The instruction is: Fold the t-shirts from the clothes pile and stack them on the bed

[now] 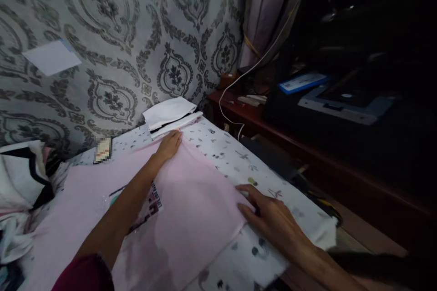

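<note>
A pink shirt [194, 191] with a printed front lies spread over a white sheet with small printed motifs [239, 150]. My left hand [170, 144] rests on the shirt's far edge, beside a folded white stack; its fingers are close together, and whether they pinch the cloth is hidden. At the shirt's right edge is my right hand [266, 207], thumb and forefinger apart, with the fingertips touching the pink cloth. My left forearm crosses over part of the print.
Folded white clothes [170, 113] sit at the bed's far corner. A phone-like object [103, 150] lies near the wall. Crumpled clothes [20, 182] are heaped at left. A dark red table [252, 111] with a white cable [235, 82] stands at right.
</note>
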`<state>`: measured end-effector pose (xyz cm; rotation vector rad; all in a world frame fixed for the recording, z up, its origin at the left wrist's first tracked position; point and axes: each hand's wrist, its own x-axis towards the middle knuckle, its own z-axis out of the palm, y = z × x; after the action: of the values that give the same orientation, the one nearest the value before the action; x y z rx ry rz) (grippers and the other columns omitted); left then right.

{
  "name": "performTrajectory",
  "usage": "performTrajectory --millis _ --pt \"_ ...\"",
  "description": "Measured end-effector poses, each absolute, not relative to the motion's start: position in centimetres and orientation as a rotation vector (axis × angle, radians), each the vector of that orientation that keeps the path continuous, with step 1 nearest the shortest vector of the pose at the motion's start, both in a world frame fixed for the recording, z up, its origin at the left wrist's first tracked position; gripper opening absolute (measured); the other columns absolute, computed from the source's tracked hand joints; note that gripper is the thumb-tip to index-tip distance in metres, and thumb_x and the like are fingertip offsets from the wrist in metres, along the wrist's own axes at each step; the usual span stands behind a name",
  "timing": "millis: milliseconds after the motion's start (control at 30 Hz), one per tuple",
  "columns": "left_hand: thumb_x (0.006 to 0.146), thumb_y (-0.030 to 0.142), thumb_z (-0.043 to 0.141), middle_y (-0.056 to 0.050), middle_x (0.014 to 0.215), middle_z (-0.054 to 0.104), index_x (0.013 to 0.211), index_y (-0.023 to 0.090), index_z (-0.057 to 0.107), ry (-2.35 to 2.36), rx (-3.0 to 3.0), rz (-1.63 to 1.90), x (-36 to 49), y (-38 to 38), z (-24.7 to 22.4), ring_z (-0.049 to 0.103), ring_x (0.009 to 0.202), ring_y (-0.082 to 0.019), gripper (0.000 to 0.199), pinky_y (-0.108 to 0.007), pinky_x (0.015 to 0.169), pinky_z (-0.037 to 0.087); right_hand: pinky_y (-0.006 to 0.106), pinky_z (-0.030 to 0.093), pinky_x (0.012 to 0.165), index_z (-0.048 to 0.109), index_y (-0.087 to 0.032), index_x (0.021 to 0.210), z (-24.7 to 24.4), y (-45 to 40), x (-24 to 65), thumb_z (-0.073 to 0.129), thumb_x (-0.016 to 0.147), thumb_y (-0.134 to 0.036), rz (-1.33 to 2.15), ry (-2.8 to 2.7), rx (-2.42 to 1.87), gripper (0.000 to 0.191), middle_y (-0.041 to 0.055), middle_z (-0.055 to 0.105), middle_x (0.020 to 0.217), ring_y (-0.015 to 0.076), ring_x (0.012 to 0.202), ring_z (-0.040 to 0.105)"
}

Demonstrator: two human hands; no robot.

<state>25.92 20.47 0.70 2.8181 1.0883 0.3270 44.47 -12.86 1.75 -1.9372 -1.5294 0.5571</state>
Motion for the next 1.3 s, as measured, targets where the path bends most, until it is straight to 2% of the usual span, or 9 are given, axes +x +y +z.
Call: performTrajectory --millis 200,367,467,567,733,867,933,1067,1300 --pt "0.102 0.038 0.034 -0.019 0.161 0.033 0.151 0.01 0.034 1.135 2.733 0.17 24.6 15.7 1.0 0.029 0.15 -0.03 0.056 -0.052 0.123 0.021 0.033 0.048 0.065 0.06 -0.025 0.123 3.0 -12.9 45.0 0.05 0.09 -0.036 0.695 -1.537 -1.924 0.036 -0.0006 0.066 0.076 0.0176 0.064 0.062" --pt "0.103 0.053 0.028 -0.014 0.167 0.018 0.156 0.015 0.025 1.005 2.724 0.002 23.6 6.6 1.2 0.012 0.156 -0.027 0.065 -0.052 0.126 0.01 0.03 0.044 0.063 0.061 -0.024 0.119 2.5 -13.0 45.2 0.053 0.088 -0.032 0.683 -1.506 -1.897 0.033 -0.0024 0.064 0.072 0.0154 0.062 0.059" --pt "0.102 0.058 0.027 -0.013 0.167 0.021 0.154 0.018 0.029 0.74 2.794 -0.008 23.2 0.6 1.3 0.014 0.155 -0.026 0.066 -0.052 0.126 0.01 0.029 0.043 0.061 0.062 -0.023 0.117 2.2 -13.0 45.2 0.053 0.088 -0.032 0.669 -1.506 -1.876 0.032 -0.0028 0.062 0.07 0.0149 0.06 0.057" --pt "0.102 0.058 0.027 -0.012 0.164 0.029 0.152 0.02 0.03 0.358 2.853 0.01 21.7 -4.4 1.4 0.02 0.154 -0.024 0.064 -0.05 0.126 0.017 0.029 0.043 0.061 0.062 -0.022 0.116 2.3 -13.0 45.1 0.052 0.088 -0.036 0.676 -1.525 -1.867 0.032 -0.0025 0.062 0.068 0.0151 0.059 0.056" --pt "0.103 0.039 0.041 -0.016 0.15 0.049 0.143 0.015 0.039 0.425 2.972 0.15 14.5 -9.8 2.0 0.04 0.143 -0.026 0.046 -0.051 0.119 0.033 0.032 0.044 0.062 0.063 -0.024 0.115 2.4 -13.2 44.5 0.053 0.088 -0.046 0.627 -1.595 -1.939 0.037 -0.0008 0.066 0.071 0.0177 0.06 0.06" --pt "0.096 0.02 0.047 -0.012 0.119 0.066 0.123 0.017 0.054 0.95 3.034 0.227 6.5 -13.3 2.7 0.061 0.11 -0.025 0.028 -0.044 0.097 0.05 0.034 0.047 0.063 0.063 -0.029 0.119 1.1 -13.3 44.4 0.055 0.085 -0.051 0.575 -1.623 -2.027 0.041 0.0004 0.071 0.077 0.0223 0.066 0.067" --pt "0.091 0.011 0.045 -0.01 0.112 0.068 0.119 0.02 0.059 1.241 3.024 0.145 2.8 -15.1 2.9 0.063 0.102 -0.025 0.032 -0.042 0.091 0.052 0.035 0.048 0.062 0.064 -0.031 0.121 0.0 -13.2 44.7 0.054 0.085 -0.051 0.539 -1.639 -2.031 0.042 0.0011 0.073 0.08 0.0236 0.066 0.068" --pt "0.08 -0.002 0.04 -0.01 0.118 0.07 0.12 0.024 0.064 1.699 2.957 -0.164 -2.7 -18.0 2.2 0.064 0.108 -0.029 0.053 -0.045 0.091 0.052 0.034 0.049 0.059 0.065 -0.032 0.122 -1.7 -12.8 45.7 0.05 0.086 -0.055 0.489 -1.662 -1.974 0.046 0.0025 0.074 0.082 0.0243 0.068 0.07" --pt "0.073 -0.001 0.047 -0.007 0.125 0.07 0.124 0.027 0.065 1.831 2.724 -0.324 -4.5 -17.9 2.4 0.067 0.113 -0.025 0.061 -0.038 0.096 0.056 0.033 0.048 0.058 0.067 -0.029 0.118 -0.9 -12.8 45.3 0.049 0.084 -0.053 0.476 -1.625 -1.943 0.045 0.0008 0.072 0.076 0.0216 0.059 0.065"
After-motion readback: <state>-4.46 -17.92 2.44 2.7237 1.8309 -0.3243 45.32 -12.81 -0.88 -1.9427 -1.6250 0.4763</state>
